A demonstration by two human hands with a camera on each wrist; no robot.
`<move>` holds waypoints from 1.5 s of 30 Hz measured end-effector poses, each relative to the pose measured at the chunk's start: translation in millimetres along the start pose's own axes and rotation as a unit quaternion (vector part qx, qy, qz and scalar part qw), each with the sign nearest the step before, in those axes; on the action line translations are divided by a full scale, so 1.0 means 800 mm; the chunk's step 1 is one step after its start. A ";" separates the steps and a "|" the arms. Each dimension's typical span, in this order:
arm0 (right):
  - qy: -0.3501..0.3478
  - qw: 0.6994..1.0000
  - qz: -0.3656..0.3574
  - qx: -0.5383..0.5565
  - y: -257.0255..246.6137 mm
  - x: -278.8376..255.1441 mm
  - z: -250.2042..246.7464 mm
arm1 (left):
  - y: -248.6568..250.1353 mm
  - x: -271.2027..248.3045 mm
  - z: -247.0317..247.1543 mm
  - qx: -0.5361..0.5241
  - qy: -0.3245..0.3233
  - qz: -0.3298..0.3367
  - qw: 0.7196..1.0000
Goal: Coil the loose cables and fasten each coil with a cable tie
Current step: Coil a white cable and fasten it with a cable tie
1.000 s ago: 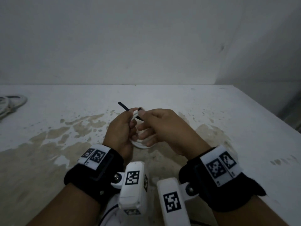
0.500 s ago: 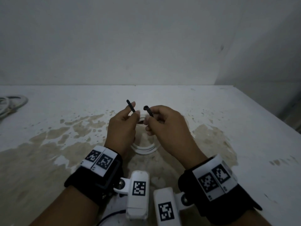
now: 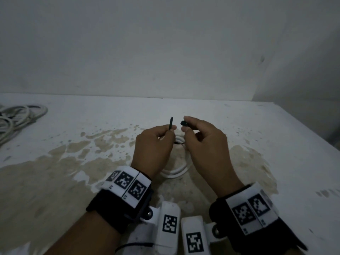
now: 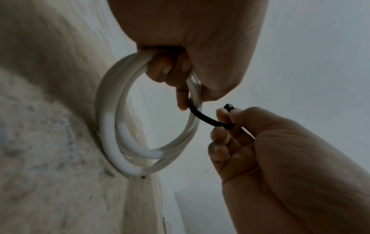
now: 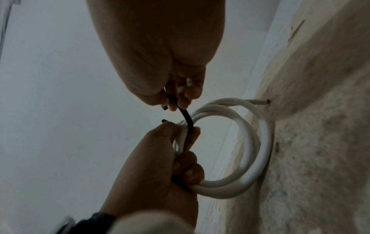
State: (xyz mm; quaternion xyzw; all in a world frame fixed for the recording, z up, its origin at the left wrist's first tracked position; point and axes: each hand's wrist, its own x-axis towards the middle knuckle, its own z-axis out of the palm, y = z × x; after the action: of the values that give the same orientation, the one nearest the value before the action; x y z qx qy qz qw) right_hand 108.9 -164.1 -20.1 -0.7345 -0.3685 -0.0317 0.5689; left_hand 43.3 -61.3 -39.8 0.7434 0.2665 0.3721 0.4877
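Left hand point(image 3: 153, 144) grips coil point(image 3: 176, 172) and tie point(image 4: 204, 118); right hand point(image 3: 204, 142) pinches tie's head.

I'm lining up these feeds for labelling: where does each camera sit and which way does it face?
Head: worn on the head, looking forward and down at the table; both hands, wrists and forearms show.
Left wrist: looks along the left hand at the coil; right hand enters too.
Right wrist: looks along the right hand at the tie; left hand enters.
All three share the coil and tie.
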 end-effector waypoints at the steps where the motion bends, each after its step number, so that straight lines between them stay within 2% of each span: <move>1: 0.004 1.000 -0.005 -0.004 -0.001 0.000 -0.001 | 0.001 0.000 0.000 0.011 -0.002 0.010 1.000; 5: 0.015 1.000 -0.010 -0.006 -0.002 0.000 0.000 | -0.001 0.001 -0.002 0.010 -0.016 0.025 1.000; 10: 0.035 0.999 0.006 0.020 -0.002 0.002 -0.004 | -0.005 0.002 -0.004 -0.021 -0.012 0.003 1.000; 16: -0.042 0.998 0.042 0.030 -0.001 0.004 -0.007 | -0.009 0.005 -0.003 -0.017 -0.003 -0.004 1.000; 20: -0.038 0.999 0.027 0.025 -0.004 0.003 -0.008 | -0.003 0.000 -0.003 0.018 -0.007 0.021 1.000; 27: 0.033 0.999 0.008 0.026 -0.001 0.007 -0.012 | 0.004 -0.004 -0.003 0.032 -0.021 0.050 0.998; 39: 0.035 0.999 -0.021 0.013 0.000 0.005 -0.008 | 0.006 -0.008 -0.001 0.042 -0.044 0.102 0.993; 45: 0.014 0.999 -0.025 0.025 0.000 0.006 -0.011 | 0.002 -0.006 -0.001 0.055 -0.043 0.125 0.990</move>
State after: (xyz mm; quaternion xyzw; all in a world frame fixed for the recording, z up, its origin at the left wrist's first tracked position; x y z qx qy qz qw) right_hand 115.4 -169.5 -14.7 -0.7102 -0.3796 -0.0465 0.5911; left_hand 40.0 -65.2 -39.9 0.8120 0.1705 0.3823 0.4068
